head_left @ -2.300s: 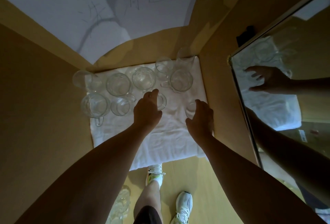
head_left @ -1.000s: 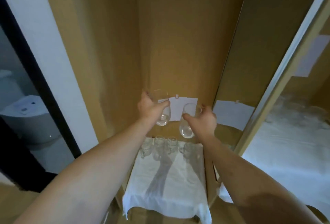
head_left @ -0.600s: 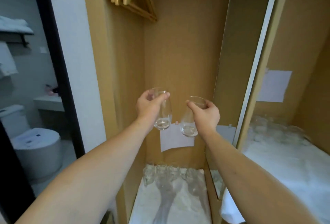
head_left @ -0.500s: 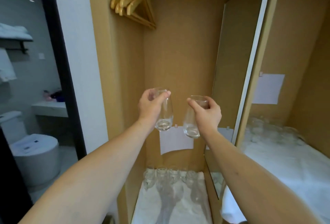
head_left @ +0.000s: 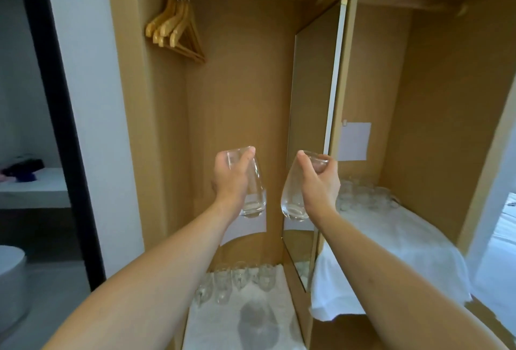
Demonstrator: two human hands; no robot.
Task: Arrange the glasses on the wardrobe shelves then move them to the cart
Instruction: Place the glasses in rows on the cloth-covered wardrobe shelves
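My left hand (head_left: 230, 179) grips a clear stemless glass (head_left: 254, 196) by its rim, the base hanging down. My right hand (head_left: 318, 182) holds a second clear glass (head_left: 291, 199) the same way. Both glasses hang in the air in front of the open wooden wardrobe, close to each other. Below them, several glasses (head_left: 240, 280) stand in a row at the back of a low shelf covered by a white cloth (head_left: 220, 324). More glasses (head_left: 365, 196) stand on a higher cloth-covered shelf (head_left: 391, 252) in the right compartment.
Wooden hangers (head_left: 176, 28) hang from the rail at the upper left. A mirrored panel (head_left: 312, 132) divides the two compartments. White paper sheets (head_left: 354, 140) are stuck on the back walls. A dark door frame (head_left: 55, 115) and bathroom lie to the left.
I lifted the two glasses off the low shelf and raised them. My view has tilted up from the shelf to the whole wardrobe, bringing the hangers and rail into sight.
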